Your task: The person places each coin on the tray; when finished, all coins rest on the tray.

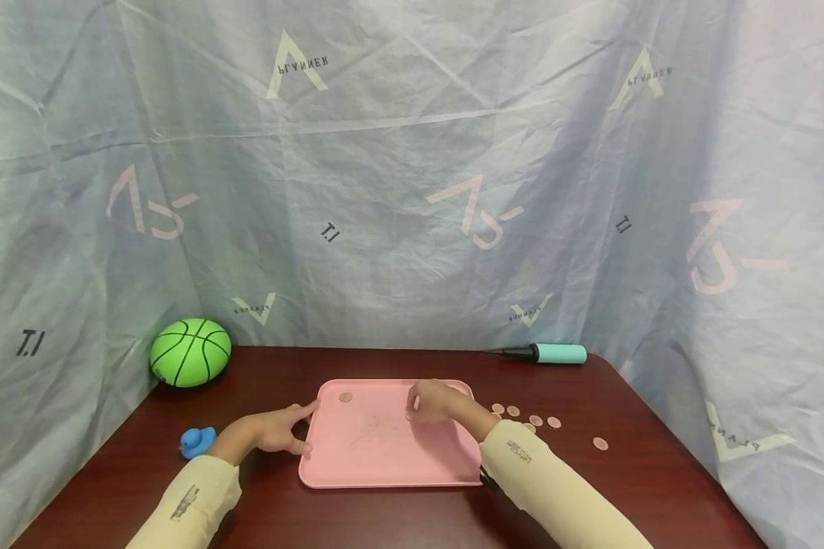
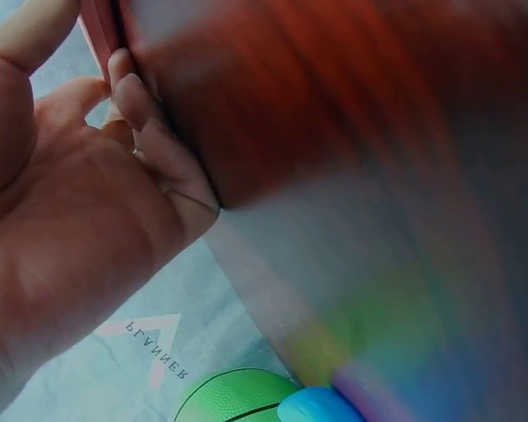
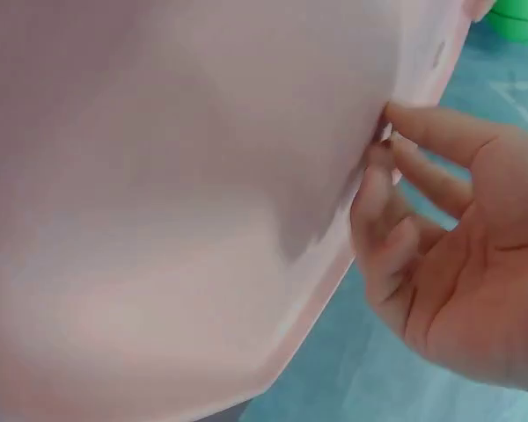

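Observation:
A pink tray [image 1: 364,465] lies on the dark red table. My left hand [image 1: 275,429] touches its left rim, thumb and forefinger spread apart along the edge. Over the right half of the tray, my right hand [image 1: 434,402] pinches a coin between thumb and fingertips, close to the tray's surface; the fingers hide most of it. One copper-coloured coin [image 1: 346,397] lies in the tray's far left corner. To the right of the tray, several more coins [image 1: 535,421] lie scattered on the table, some partly behind my right forearm.
At the back left sits a green basketball [image 1: 191,352], with a blue rubber duck [image 1: 197,441] nearer, beside my left forearm. A turquoise hand pump [image 1: 560,353] with a black end lies at the back right edge. Grey printed cloth [image 1: 398,175] hangs around the table [image 1: 357,518].

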A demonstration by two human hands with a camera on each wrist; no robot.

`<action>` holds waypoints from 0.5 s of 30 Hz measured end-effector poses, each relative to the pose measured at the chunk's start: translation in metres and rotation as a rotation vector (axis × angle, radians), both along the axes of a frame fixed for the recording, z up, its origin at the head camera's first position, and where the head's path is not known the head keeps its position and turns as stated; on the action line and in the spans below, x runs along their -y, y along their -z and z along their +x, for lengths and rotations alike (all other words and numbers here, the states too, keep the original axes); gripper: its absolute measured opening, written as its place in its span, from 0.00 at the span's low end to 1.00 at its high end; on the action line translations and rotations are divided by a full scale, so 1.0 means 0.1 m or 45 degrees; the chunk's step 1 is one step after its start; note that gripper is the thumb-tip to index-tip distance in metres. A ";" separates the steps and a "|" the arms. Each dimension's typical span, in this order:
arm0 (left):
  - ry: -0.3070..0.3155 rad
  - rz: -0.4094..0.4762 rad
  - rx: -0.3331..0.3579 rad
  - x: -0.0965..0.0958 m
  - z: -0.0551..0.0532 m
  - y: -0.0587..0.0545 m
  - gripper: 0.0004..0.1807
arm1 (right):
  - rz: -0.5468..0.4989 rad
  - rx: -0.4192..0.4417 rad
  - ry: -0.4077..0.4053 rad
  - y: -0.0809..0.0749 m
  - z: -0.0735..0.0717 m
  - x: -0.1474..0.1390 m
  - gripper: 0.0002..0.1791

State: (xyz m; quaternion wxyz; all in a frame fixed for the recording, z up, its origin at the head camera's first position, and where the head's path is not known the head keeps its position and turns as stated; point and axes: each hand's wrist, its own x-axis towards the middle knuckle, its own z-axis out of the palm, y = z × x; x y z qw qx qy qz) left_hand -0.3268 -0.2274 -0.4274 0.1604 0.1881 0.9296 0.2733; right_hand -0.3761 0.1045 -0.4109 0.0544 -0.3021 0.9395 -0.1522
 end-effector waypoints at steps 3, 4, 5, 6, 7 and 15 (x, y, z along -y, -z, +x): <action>-0.019 -0.007 0.006 0.00 0.01 -0.01 0.54 | 0.040 0.025 0.025 -0.04 0.01 0.07 0.03; -0.027 -0.009 0.008 0.00 0.01 -0.01 0.54 | 0.053 0.027 0.033 -0.05 0.01 0.09 0.03; -0.029 -0.012 0.008 0.00 0.01 -0.01 0.54 | 0.063 0.025 0.038 -0.06 0.01 0.10 0.03; -0.031 -0.010 0.010 -0.01 0.01 -0.01 0.54 | 0.076 0.030 0.051 -0.06 0.00 0.12 0.03; -0.024 -0.007 0.008 -0.01 0.02 -0.02 0.54 | 0.080 0.030 0.060 -0.07 0.00 0.13 0.03; -0.033 -0.008 0.007 -0.04 0.03 -0.01 0.53 | 0.079 0.038 0.098 -0.04 -0.09 0.28 0.03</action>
